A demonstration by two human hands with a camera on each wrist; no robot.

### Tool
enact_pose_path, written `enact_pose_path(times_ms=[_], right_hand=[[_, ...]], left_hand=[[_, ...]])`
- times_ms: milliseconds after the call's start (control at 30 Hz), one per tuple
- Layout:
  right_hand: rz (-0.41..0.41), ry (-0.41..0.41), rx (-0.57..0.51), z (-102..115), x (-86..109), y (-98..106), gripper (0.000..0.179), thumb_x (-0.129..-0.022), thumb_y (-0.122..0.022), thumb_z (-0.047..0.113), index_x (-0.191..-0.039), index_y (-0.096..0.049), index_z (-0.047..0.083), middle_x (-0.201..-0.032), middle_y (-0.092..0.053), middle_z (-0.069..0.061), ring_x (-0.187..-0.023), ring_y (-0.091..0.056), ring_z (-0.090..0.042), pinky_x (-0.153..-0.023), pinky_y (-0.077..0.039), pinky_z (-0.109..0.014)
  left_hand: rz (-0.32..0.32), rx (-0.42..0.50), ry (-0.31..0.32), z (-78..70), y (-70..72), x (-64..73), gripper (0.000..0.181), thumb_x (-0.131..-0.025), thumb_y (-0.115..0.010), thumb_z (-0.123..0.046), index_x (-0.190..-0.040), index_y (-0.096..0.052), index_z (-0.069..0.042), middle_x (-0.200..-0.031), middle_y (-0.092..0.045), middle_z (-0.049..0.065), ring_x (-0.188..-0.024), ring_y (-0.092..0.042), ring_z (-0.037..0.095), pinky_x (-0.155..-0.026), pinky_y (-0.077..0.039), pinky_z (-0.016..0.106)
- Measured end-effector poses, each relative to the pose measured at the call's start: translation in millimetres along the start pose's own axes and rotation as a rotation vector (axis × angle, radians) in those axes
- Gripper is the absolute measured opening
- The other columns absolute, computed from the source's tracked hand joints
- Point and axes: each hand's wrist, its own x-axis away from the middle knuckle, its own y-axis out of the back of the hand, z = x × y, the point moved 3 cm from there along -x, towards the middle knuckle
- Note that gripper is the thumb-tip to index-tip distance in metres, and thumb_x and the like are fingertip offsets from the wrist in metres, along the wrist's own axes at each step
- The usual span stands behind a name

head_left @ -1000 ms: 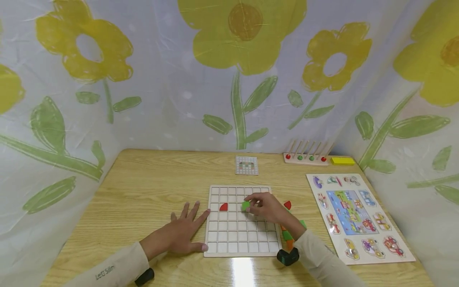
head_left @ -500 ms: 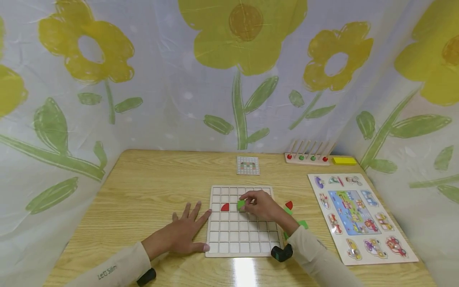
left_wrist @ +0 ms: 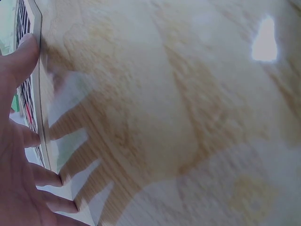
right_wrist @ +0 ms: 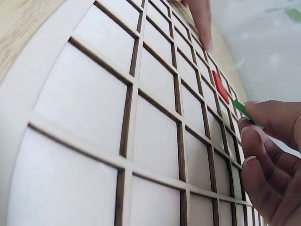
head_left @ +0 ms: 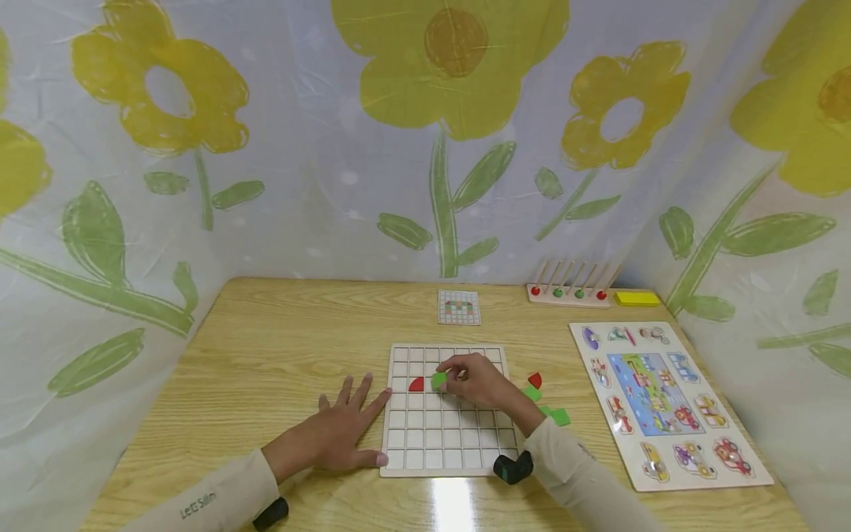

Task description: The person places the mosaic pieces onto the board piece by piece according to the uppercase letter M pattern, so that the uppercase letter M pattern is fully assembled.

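A white grid board (head_left: 432,437) with wooden dividers lies on the table. My right hand (head_left: 475,380) pinches a green square tile (head_left: 439,381) between thumb and fingertips, close over the board's upper middle. Just left of that tile, a red quarter-circle tile (head_left: 417,384) sits in a cell. In the right wrist view the green tile (right_wrist: 245,113) is tilted, its near end between my fingers, and the red tile (right_wrist: 219,87) lies beyond. My left hand (head_left: 339,436) is spread flat beside the board, with thumb and a fingertip at its left edge.
Right of the board lie loose green tiles (head_left: 560,417) and a red quarter-circle (head_left: 535,380). Behind it is a small pattern card (head_left: 459,307). A picture puzzle board (head_left: 658,406), a peg stand with beads (head_left: 568,295) and a yellow block (head_left: 636,298) stand to the right.
My right hand has moved left across the board with the green tile, closer to the red one. More of the loose tiles at right show. The left hand has stayed in place.
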Motion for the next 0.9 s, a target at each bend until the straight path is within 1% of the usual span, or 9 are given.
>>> enact_pose_path(times_ms=[233,433,600,767,900], right_hand=[[0.009,-0.018,0.041,1.9,-5.1,-6.3,0.024,-0.092,-0.072,0.010,-0.115,-0.072,0.005,-0.085,-0.066,0.001,-0.064,-0.050,-0.007,-0.059,-0.043,-0.022],[0.017,-0.027,0.087,3.0,-6.3,-8.0,0.021,-0.092,-0.072,0.012,-0.112,-0.073,0.008,-0.081,-0.064,0.004,-0.065,-0.049,-0.007,-0.064,-0.043,-0.024],[0.014,-0.044,0.116,2.4,-7.0,-8.5,0.020,-0.092,-0.072,0.014,-0.113,-0.073,0.011,-0.080,-0.063,0.006,-0.065,-0.050,-0.007,-0.065,-0.044,-0.025],[0.014,-0.051,0.131,3.2,-7.6,-8.7,0.020,-0.092,-0.073,0.014,-0.112,-0.073,0.011,-0.080,-0.062,0.005,-0.067,-0.050,-0.008,-0.066,-0.044,-0.025],[0.008,-0.049,0.128,6.5,-7.2,-7.9,0.020,-0.090,-0.076,0.014,-0.110,-0.073,0.009,-0.079,-0.062,0.004,-0.067,-0.051,-0.009,-0.066,-0.043,-0.025]], left_hand=[[-0.005,0.004,0.001,-0.8,0.5,0.5,0.104,-0.084,-0.058,-0.076,-0.162,-0.018,-0.020,-0.165,-0.011,0.027,-0.148,-0.011,0.059,-0.098,-0.026,0.084],[0.002,0.015,0.012,-1.0,0.0,0.7,0.104,-0.084,-0.057,-0.077,-0.162,-0.018,-0.022,-0.166,-0.010,0.027,-0.148,-0.011,0.059,-0.099,-0.025,0.084],[-0.001,0.014,0.013,-0.9,-0.3,0.6,0.104,-0.083,-0.058,-0.077,-0.162,-0.018,-0.022,-0.166,-0.010,0.027,-0.148,-0.011,0.059,-0.099,-0.025,0.084],[-0.002,0.011,0.014,-1.2,0.5,0.7,0.104,-0.084,-0.058,-0.077,-0.162,-0.018,-0.022,-0.166,-0.011,0.027,-0.148,-0.011,0.059,-0.099,-0.025,0.084],[-0.002,0.006,0.012,-1.6,1.3,0.8,0.104,-0.084,-0.058,-0.076,-0.162,-0.018,-0.021,-0.166,-0.012,0.027,-0.148,-0.011,0.059,-0.099,-0.025,0.084]])
